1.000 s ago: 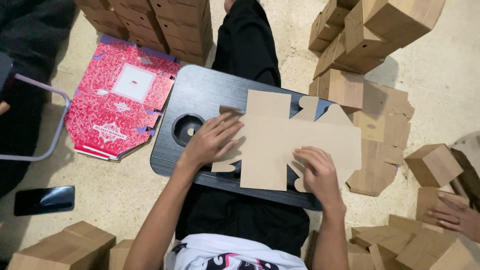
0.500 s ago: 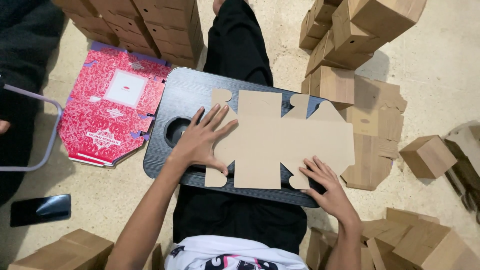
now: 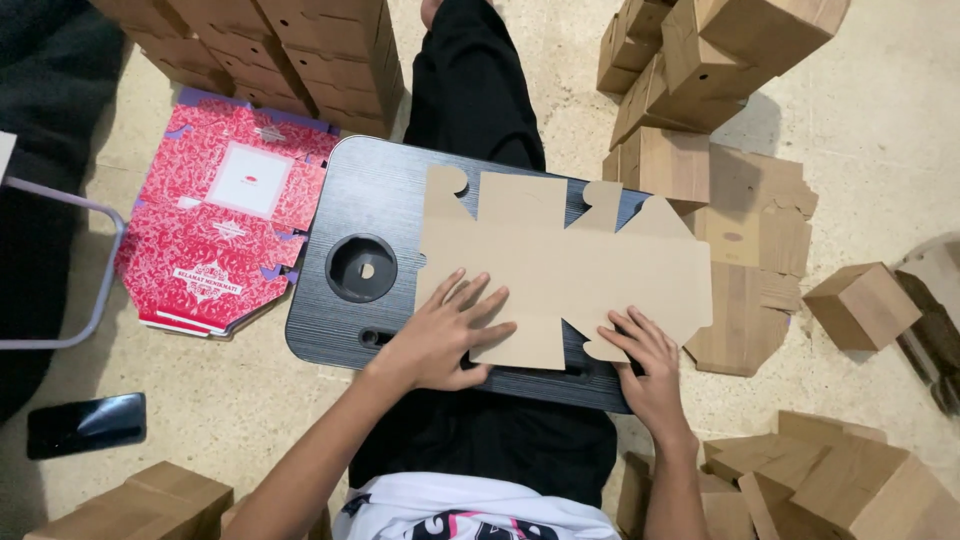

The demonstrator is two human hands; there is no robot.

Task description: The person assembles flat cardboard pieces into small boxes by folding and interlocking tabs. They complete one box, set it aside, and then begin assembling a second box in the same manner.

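Observation:
A flat, unfolded brown cardboard box blank point(image 3: 570, 265) lies on a black lap tray point(image 3: 370, 200) across my legs. My left hand point(image 3: 445, 335) rests flat, fingers spread, on the blank's near left part. At the blank's near right edge, my right hand point(image 3: 645, 365) touches a small flap with its fingertips. Neither hand grips anything.
A stack of flat red printed box blanks point(image 3: 225, 225) lies left of the tray. Folded brown boxes are piled at top left point(image 3: 290, 50), top right point(image 3: 720, 60), right point(image 3: 860, 305) and bottom right point(image 3: 850, 485). A dark phone point(image 3: 85, 423) lies on the floor at left.
Both hands have slid toward me along the blank, from its middle to its near edge. The view has shifted slightly, and the blank now lies flatter on the tray.

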